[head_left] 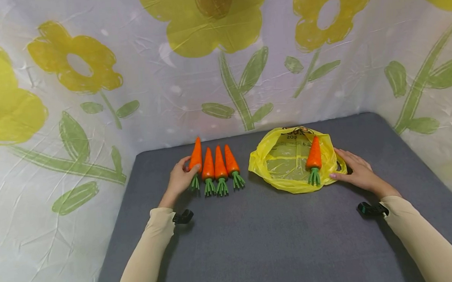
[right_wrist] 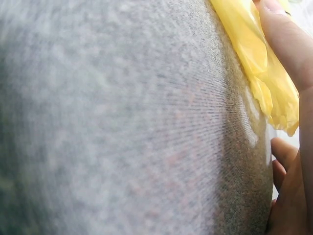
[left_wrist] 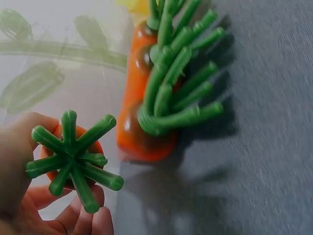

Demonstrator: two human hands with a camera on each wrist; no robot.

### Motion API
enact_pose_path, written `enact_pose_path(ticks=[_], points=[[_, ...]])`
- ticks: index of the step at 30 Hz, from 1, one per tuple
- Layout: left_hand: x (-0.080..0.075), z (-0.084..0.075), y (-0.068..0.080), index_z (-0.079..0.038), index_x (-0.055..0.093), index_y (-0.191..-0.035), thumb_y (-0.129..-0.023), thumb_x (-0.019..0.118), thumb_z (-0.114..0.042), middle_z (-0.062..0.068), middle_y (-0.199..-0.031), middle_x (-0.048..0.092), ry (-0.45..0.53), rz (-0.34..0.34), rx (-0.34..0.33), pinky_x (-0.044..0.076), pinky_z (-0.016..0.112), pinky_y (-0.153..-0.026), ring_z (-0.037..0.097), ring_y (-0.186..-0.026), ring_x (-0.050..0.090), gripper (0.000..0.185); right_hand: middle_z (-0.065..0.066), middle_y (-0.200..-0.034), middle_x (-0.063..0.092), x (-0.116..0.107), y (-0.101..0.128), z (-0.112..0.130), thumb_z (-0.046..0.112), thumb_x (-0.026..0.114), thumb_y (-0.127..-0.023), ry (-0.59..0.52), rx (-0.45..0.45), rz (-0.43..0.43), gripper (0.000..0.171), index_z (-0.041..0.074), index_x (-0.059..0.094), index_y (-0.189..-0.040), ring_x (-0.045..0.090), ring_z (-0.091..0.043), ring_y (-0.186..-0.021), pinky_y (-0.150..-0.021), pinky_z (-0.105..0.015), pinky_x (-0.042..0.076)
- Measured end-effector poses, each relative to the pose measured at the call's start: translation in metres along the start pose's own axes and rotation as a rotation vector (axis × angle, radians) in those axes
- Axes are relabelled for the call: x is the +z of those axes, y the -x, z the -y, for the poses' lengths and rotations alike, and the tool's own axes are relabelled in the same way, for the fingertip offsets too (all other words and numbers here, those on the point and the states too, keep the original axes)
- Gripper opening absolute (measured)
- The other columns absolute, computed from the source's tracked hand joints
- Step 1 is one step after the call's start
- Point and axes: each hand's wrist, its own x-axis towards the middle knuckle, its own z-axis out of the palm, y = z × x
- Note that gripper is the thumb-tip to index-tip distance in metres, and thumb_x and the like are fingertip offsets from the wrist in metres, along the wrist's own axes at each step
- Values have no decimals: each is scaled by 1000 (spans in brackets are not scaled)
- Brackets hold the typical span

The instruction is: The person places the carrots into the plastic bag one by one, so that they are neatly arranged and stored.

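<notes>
1. Left hand (head_left: 180, 176): thumb and fingers curl round the leftmost carrot (head_left: 196, 156), gripping it by its thick orange body just above the green top. The left wrist view looks at that carrot end-on, stalks toward the camera. Whether it touches the table (head_left: 253, 236) I cannot tell.

2. It looks like a glossy model, probably light and stiff, a little slick on the curved skin. The broad shoulder seems the best hold; the narrow tip would give less to grip, and the splayed stalks may flex.

3. Just right of it, three carrots (head_left: 220, 164) lie side by side on the table, tips pointing away from the person, stalks nearer. They should handle alike, though the close spacing leaves little room for fingers between the bodies.

4. Farther right sits the yellow bag (head_left: 258, 167), its mouth spread wide. The thin film is likely soft, very light and prone to slide or fold; the rim is the sensible place to steady it.

5. One carrot (head_left: 314, 154) lies in the bag's right side, tip away.

6. Right hand (head_left: 358, 175): fingers spread and relaxed at the bag's right edge, thumb resting against the film.
</notes>
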Motion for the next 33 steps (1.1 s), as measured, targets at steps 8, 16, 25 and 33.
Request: enact_pose_path(ticks=[8,16,25,33], points=[[3,-23,3,-13,41,-150,-98,59,-42,10,-96,49,58,8,38,36,29,-62,21,-76,44,62,-25,-164,11,-1,1,2,49,67,-90,-11,-1,-1,99,23,4,-161,7,-55,-148,-109,-75,1],[11,-48,0,-16,42,-150,-98,60,-40,10,-95,54,88,32,75,39,28,-59,19,-71,47,60,-26,-164,11,-1,1,2,49,67,-90,-5,-1,-1,99,22,4,-161,7,-54,-148,-109,-75,2],[26,-86,-3,-16,45,-148,-98,61,-37,9,-98,52,129,75,134,39,28,-63,19,-77,47,57,-26,-164,12,-2,3,6,48,67,-90,-1,-10,0,99,20,4,-161,8,-55,-147,-108,-76,4],[41,-115,-6,-18,43,-149,-98,60,-39,6,-94,51,157,120,163,38,28,-63,18,-73,45,58,-26,-164,13,-1,2,5,48,67,-90,-2,-8,-4,99,21,4,-161,8,-54,-148,-108,-76,4]])
